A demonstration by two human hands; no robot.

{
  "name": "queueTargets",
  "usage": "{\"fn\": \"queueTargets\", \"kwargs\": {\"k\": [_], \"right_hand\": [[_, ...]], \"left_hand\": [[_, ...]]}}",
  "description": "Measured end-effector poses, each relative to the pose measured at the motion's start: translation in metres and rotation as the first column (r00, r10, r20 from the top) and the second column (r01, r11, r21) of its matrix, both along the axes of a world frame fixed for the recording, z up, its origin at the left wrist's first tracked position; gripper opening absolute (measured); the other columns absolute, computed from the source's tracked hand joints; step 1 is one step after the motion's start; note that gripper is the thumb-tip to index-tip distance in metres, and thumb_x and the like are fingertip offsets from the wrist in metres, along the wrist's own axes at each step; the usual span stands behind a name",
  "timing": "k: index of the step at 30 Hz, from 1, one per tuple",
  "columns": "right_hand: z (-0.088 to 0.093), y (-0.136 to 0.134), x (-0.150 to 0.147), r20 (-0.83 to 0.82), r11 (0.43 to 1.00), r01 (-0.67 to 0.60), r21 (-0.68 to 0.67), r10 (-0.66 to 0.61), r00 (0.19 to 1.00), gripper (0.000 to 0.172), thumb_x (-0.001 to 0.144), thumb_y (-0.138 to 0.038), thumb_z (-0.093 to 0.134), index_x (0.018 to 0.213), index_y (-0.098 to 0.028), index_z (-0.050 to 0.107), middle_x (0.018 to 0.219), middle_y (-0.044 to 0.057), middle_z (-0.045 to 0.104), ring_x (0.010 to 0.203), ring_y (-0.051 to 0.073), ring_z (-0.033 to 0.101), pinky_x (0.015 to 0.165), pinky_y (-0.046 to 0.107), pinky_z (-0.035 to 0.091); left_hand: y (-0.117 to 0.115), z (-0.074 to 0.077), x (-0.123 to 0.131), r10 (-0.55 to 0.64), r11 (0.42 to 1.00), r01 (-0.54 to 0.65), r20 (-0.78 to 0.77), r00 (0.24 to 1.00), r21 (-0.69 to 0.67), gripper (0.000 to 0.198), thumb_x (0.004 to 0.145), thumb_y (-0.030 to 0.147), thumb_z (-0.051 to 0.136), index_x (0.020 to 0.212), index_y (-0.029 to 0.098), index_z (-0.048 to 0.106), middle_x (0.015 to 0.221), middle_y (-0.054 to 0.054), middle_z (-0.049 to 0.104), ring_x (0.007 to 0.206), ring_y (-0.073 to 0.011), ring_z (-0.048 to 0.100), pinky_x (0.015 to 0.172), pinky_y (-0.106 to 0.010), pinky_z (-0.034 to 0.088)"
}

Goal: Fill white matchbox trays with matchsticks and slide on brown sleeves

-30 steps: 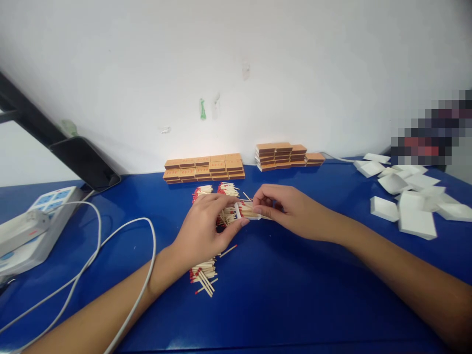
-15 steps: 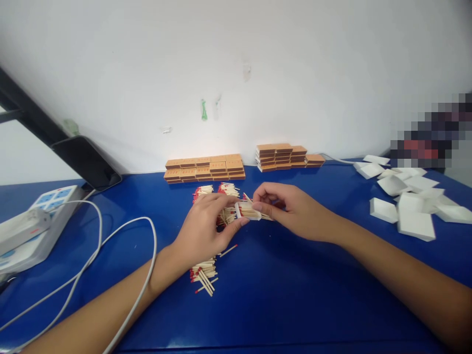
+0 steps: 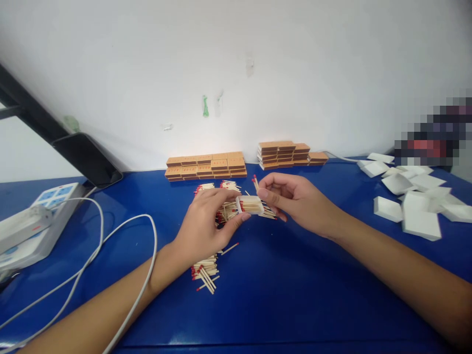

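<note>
Between thumb and fingers, my left hand [image 3: 206, 221] grips a small white matchbox tray [image 3: 239, 205] by its long sides. Matches [image 3: 251, 206] with red heads lie lengthwise in the tray. Just to the right, my right hand [image 3: 285, 194] is closed in a pinch on a few matches [image 3: 255, 183], their red heads pointing up. More loose matches [image 3: 270, 212] lie beneath the right fingers. Match piles sit behind and under my left hand, partly hidden by it, and another pile [image 3: 204, 270] lies nearer me with a single match [image 3: 230, 249] beside it.
Orange matchboxes stand in a long stack [image 3: 206, 166] and a second stack [image 3: 282, 155] against the wall. White empty trays [image 3: 422, 223] are heaped at right. On the left are a power strip [image 3: 61, 211], a black phone-like slab [image 3: 88, 160] and a white cable [image 3: 153, 241] over my left forearm.
My right hand has drawn slightly up and right from the tray, and the pinched matches now stand more upright. The left hand still holds the tray in nearly the same place.
</note>
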State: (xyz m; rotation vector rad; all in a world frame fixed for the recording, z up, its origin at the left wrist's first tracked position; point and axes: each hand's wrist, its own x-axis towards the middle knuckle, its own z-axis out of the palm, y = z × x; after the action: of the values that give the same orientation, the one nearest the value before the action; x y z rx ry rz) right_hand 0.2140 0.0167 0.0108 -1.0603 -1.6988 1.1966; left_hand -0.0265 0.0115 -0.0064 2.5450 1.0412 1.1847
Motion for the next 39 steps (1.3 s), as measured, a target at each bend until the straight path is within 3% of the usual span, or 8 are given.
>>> {"fn": "queueTargets", "kwargs": {"k": [16, 31, 39], "right_hand": [[0.0046, -0.0051, -0.0017, 0.101, 0.999, -0.041, -0.014, 0.042, 0.994, 0.038, 0.088, -0.060, 0.076, 0.092, -0.023, 0.066, 0.070, -0.002, 0.062, 0.055, 0.012, 0.052, 0.046, 0.025, 0.041], [0.0054, -0.0044, 0.0008, 0.203, 0.985, 0.028, 0.171, -0.063, 0.977, 0.035, 0.091, -0.058, 0.074, 0.091, -0.023, 0.071, 0.076, 0.001, 0.066, 0.067, 0.016, 0.057, 0.061, 0.031, 0.047], [0.0055, -0.0039, 0.0032, 0.270, 0.966, 0.040, 0.257, -0.112, 0.956, 0.031, 0.092, -0.054, 0.072, 0.089, -0.023, 0.072, 0.076, 0.002, 0.064, 0.066, 0.016, 0.055, 0.059, 0.031, 0.046]], "left_hand": [[-0.0015, 0.0004, 0.0003, -0.024, 1.000, 0.024, -0.002, 1.000, 0.008, 0.035, 0.094, 0.037, 0.077, 0.124, 0.021, 0.067, 0.117, -0.008, 0.077, 0.108, -0.0259, 0.072, 0.098, -0.045, 0.056], [-0.0031, 0.0030, 0.0010, -0.013, 1.000, 0.013, -0.010, 1.000, 0.022, 0.034, 0.095, 0.038, 0.077, 0.123, 0.021, 0.067, 0.115, -0.008, 0.078, 0.107, -0.0260, 0.072, 0.098, -0.044, 0.056], [-0.0019, 0.0014, -0.0003, -0.005, 1.000, 0.006, -0.013, 1.000, 0.031, 0.034, 0.095, 0.039, 0.076, 0.123, 0.021, 0.067, 0.116, -0.009, 0.077, 0.108, -0.0266, 0.072, 0.097, -0.045, 0.056]]}}
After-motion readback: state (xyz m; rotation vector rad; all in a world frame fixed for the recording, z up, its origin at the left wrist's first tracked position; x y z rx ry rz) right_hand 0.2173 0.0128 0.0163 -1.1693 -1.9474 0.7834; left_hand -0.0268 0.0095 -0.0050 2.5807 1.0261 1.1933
